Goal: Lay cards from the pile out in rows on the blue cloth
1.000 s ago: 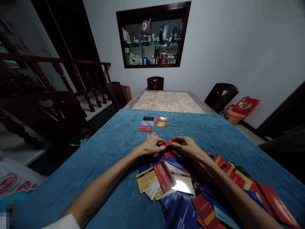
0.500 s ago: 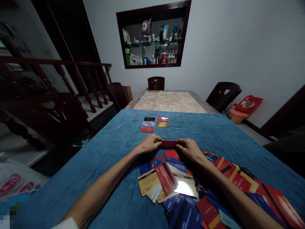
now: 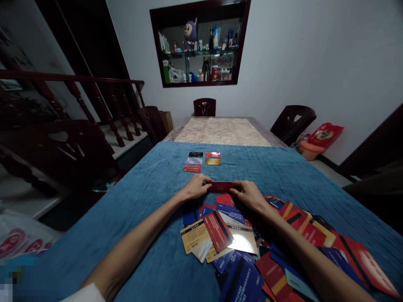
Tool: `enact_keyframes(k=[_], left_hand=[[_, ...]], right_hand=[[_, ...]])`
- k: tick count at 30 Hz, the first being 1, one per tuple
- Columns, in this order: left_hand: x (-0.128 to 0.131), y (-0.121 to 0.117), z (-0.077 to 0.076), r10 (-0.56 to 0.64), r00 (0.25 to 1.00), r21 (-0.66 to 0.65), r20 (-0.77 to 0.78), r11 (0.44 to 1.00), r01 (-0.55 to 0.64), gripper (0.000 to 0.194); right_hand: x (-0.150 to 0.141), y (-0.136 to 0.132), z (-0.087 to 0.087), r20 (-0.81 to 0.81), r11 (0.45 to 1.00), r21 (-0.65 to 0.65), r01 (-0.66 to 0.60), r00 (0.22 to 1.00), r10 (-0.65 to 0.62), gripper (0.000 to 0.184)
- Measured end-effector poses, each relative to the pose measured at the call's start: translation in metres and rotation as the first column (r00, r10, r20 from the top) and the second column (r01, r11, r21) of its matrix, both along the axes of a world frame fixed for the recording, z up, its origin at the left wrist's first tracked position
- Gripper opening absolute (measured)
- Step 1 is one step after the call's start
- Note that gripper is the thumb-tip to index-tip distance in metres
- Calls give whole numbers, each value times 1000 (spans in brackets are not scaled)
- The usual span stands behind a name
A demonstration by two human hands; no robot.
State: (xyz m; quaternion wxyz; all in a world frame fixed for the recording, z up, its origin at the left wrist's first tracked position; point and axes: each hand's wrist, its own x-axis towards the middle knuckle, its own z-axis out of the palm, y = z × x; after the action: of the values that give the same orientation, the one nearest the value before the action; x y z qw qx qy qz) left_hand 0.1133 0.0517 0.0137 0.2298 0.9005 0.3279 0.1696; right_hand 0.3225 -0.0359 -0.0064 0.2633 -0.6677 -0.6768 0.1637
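A dark red card [image 3: 221, 186] is pinched by its two short ends between my left hand [image 3: 197, 187] and my right hand [image 3: 248, 193], held low over the blue cloth. Fingers of both hands are closed on it. Beyond it, several cards lie face up in two columns: a black card [image 3: 195, 154], a silver card [image 3: 194, 161] and a red card [image 3: 192, 168] on the left, an orange-red card [image 3: 213, 155] and a gold card [image 3: 213, 162] on the right. Nearer me spreads a loose, overlapping pile of cards [image 3: 218, 231], partly hidden under my right forearm.
A blue cloth [image 3: 141, 184] covers the near part of the table; a patterned cover [image 3: 217, 131] shows beyond it. Dark chairs [image 3: 291, 121] stand around. A wooden railing [image 3: 91, 109] runs at the left, and a plastic bag [image 3: 22, 235] sits at the lower left.
The whole view has shifted slightly. The held card now shows a bit more of its face towards me; both hands keep their hold on its ends.
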Motion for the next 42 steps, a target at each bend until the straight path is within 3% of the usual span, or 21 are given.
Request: enact_keyframes(k=[13, 24, 32, 36, 42], left_hand=[[3, -4, 5, 58, 982, -114, 179, 993, -38, 28], [4, -6, 7, 58, 957, -158, 284, 987, -13, 25], [5, -8, 5, 19, 965, -123, 260, 992, 14, 23], [5, -10, 3, 8, 975, -77, 221, 997, 9, 24], [4, -9, 5, 56, 974, -38, 219, 998, -49, 24]], right_hand=[[3, 1, 0, 20, 997, 60, 43, 999, -44, 29], [3, 5, -3, -268, 992, 84, 99, 961, -73, 31], [0, 3, 3, -383, 943, 302, 138, 924, -13, 27], [-6, 1, 6, -341, 897, 417, 148, 940, 3, 28], [-10, -3, 7, -232, 869, 490, 77, 972, 45, 18]])
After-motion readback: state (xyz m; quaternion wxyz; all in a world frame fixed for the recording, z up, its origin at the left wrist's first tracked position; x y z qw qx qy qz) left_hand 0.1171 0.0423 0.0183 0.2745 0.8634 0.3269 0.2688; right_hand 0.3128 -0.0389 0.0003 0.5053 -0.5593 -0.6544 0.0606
